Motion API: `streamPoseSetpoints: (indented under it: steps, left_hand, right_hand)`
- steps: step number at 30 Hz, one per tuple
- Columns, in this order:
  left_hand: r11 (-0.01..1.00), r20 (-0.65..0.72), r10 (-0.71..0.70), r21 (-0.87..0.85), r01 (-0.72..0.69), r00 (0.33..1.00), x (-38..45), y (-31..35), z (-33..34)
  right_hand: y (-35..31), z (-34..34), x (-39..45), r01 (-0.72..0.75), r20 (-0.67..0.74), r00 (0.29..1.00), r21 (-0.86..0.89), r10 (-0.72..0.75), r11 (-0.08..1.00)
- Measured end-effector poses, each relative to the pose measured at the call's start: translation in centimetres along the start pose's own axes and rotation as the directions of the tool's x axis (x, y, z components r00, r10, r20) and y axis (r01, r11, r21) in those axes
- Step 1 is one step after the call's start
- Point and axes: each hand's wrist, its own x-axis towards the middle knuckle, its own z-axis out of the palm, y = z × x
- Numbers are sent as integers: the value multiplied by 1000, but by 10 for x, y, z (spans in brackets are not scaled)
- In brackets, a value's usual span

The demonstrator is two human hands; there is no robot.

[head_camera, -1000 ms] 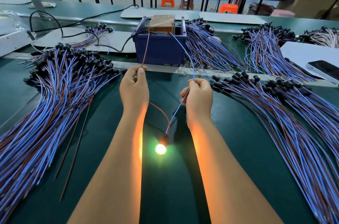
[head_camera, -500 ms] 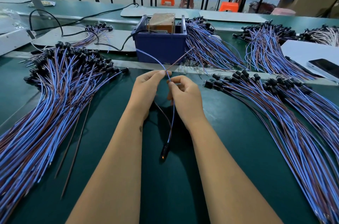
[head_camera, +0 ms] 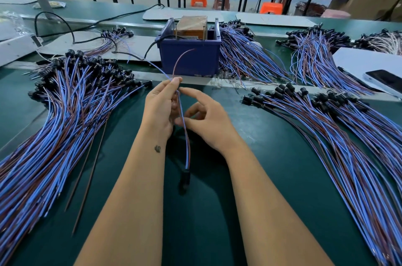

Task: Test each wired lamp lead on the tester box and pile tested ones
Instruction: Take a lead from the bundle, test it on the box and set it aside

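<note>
One lamp lead [head_camera: 185, 135] is held upright between the hands, just in front of the tester box [head_camera: 189, 56].

The two wires are pinched together by the left hand [head_camera: 161, 106] at the fingertips, with the free ends curving up toward the box and the black, unlit socket hanging just above the green table [head_camera: 272, 178]. The right hand [head_camera: 206, 122] is kept beside the wires with loosely curled fingers, its thumb touching them and nothing gripped. Most of the job appears to be either done or waiting (which heap is the tested one cannot be told): a large pile of leads [head_camera: 54, 126] is spread at the left and another pile [head_camera: 339, 133] at the right, each far too dense to be counted, with four smaller bundles seen behind. One box, one held lead and two hands are counted.
</note>
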Motion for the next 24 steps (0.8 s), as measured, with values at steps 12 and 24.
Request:
streamPoseSetpoints:
  steps: [12, 24]
  left_hand:
    - [917, 402, -64, 385, -106, 914, -17, 3, 0]
    - [919, 427, -129, 391, -54, 895, -17, -1, 6]
  right_hand:
    - [-1, -28, 4, 25, -498, 840, 433, 216, 901]
    - [4, -70, -4, -311, -320, 931, -452, 174, 836]
